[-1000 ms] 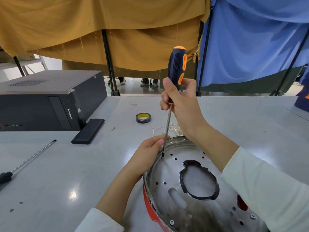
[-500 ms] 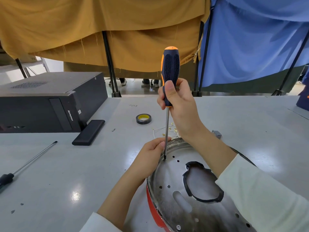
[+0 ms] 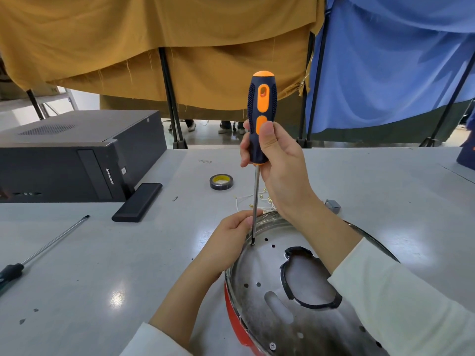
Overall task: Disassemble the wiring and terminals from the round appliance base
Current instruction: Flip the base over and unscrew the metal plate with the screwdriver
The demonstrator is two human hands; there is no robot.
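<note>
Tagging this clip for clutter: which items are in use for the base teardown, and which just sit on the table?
In use: screwdriver in right hand; base, steadied by left hand; loose wires.

Lying about: tape roll; computer; black bar; spare screwdriver; grey block.

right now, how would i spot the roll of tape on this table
Start at the black computer case lying on the grey table; right of it lies a flat black bar. Further right, behind the left hand, sits the small black tape roll, the only ring there, yellow inside.
</note>
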